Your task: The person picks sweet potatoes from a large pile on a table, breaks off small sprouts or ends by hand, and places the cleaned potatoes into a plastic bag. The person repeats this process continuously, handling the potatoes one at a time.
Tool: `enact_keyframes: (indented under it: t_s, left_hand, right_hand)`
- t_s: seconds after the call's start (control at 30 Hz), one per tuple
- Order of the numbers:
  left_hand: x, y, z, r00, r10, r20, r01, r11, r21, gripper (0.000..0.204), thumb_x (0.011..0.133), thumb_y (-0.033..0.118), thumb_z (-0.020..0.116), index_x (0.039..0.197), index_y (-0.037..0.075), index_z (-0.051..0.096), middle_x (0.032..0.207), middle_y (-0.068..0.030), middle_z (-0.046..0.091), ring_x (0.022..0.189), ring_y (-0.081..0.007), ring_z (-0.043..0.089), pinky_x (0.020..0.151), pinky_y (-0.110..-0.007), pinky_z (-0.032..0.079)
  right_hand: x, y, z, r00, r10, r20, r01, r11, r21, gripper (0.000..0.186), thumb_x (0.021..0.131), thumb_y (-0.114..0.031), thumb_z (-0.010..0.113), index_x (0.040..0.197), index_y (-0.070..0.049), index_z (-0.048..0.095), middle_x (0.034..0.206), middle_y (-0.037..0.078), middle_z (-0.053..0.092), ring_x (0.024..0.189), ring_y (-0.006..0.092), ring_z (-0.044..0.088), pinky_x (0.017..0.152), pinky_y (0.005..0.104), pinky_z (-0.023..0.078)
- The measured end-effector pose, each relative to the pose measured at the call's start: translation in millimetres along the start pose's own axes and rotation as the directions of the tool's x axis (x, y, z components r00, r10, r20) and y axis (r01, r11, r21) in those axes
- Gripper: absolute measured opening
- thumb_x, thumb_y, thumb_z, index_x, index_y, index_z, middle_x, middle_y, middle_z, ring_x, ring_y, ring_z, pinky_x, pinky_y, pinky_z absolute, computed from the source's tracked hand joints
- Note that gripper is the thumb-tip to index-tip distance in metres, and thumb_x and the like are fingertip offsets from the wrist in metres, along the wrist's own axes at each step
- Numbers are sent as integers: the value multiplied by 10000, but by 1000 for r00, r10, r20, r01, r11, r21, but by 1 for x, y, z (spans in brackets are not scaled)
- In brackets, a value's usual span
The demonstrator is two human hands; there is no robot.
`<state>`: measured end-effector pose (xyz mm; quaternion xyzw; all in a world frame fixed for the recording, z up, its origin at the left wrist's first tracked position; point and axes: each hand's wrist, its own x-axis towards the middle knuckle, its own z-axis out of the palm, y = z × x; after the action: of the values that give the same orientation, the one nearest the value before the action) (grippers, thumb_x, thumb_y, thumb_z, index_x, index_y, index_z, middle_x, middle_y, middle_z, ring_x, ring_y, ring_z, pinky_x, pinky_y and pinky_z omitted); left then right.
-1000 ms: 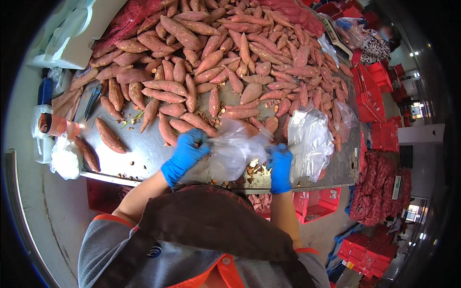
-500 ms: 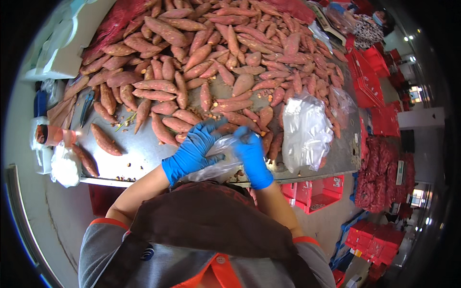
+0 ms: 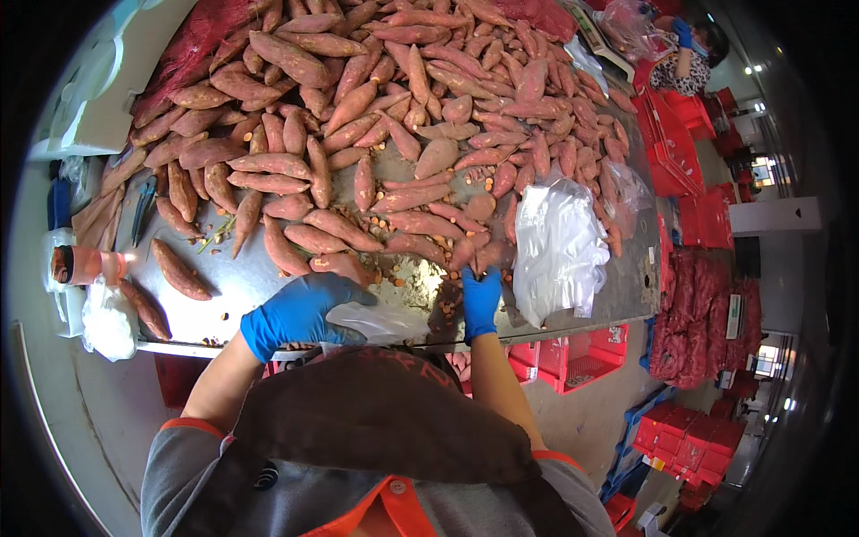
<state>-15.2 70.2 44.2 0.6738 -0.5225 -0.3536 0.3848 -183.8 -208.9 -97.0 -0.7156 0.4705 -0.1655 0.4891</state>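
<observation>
My left hand (image 3: pixel 309 309), in a blue glove, grips a clear plastic bag (image 3: pixel 380 324) at the near edge of the metal table (image 3: pixel 215 313). The bag lies slack, stretching rightward from my thumb. My gloved right hand (image 3: pixel 481 300) reaches over the same edge, its fingers closed on a sweet potato (image 3: pixel 490 257) at the front of a large heap of sweet potatoes (image 3: pixel 412 116). Part of that sweet potato is hidden by the fingers. Just right of this hand lies a stack of clear plastic bags (image 3: pixel 559 251).
Cut bits of sweet potato litter the tabletop. At the left are a pair of pliers-like cutters (image 3: pixel 143 210), a bottle (image 3: pixel 85 266) and a white bundle (image 3: pixel 110 322). Red crates (image 3: pixel 595 358) stand below the table; a co-worker (image 3: pixel 684 67) is at the far right.
My right hand has left the plastic bag and moved right to a sweet potato. My left hand has drawn left and nearer with the bag. The whole view has shifted slightly.
</observation>
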Motion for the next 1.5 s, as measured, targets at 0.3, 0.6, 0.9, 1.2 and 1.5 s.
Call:
enact_keyframes:
  t_s: [0.3,0.6,0.9,1.2,1.5]
  left_hand:
    - [42,-36,7,984,-176,13,119,606,-786,349,966,259,456,1176,4,566,1143,-89,614,1022,-172,582,918,-306,442]
    - [86,-28,55,949,-301,-90,15,328,-944,383,930,217,537,1246,5,493,1152,-83,585,1038,-158,555,921,-291,438]
    - [80,-43,61,881,-309,-359,-31,718,-695,469,862,178,649,1256,12,457,1107,-50,570,998,-112,520,885,-269,437]
    - [71,-44,66,816,-148,-559,-40,950,-309,454,795,108,688,1192,-5,500,1063,-160,576,966,-203,558,846,-312,447]
    - [79,-47,37,923,-323,-210,-293,-237,-926,446,936,290,509,1263,-5,442,1239,-143,532,1070,-275,568,922,-386,472]
  right_hand:
    - [10,-50,10,792,159,590,-477,765,434,123,848,-185,527,778,-83,528,590,-14,428,458,82,356,424,224,278]
    - [-32,-61,11,656,101,748,-601,669,437,306,695,-54,537,984,26,597,854,97,631,623,141,571,550,264,464]
    - [-32,-119,5,757,-512,407,499,854,145,285,749,113,460,995,8,558,981,127,584,867,211,604,777,287,474]
    - [-15,-138,19,604,-605,519,792,524,-313,203,761,-91,569,959,-54,598,889,170,616,762,372,595,646,423,486]
    - [-17,-112,15,814,-391,430,423,906,22,140,762,12,532,884,-28,587,797,150,619,744,320,610,651,356,473]
